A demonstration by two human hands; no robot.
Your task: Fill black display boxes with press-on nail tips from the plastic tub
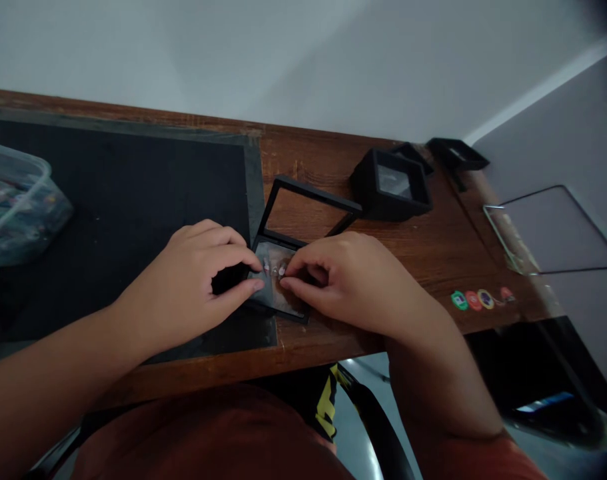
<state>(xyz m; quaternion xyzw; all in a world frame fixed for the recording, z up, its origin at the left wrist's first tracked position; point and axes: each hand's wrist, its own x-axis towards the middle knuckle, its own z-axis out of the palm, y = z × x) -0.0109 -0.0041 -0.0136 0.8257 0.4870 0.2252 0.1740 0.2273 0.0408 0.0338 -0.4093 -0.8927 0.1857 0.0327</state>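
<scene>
Pinching a trinket (pixel 282 270), right grip (pixel 356 277) is over the open case (pixel 289 303) near the worktop's (pixel 418 253) front edge; left grip (pixel 190 283) parted.

Single head-worn view, looking forward and down from above the near edge of the wooden table (pixel 193 373), close over that edge, tilted sideways, far edge slanting down rightward, wall (pixel 283 60) filling the top.
</scene>
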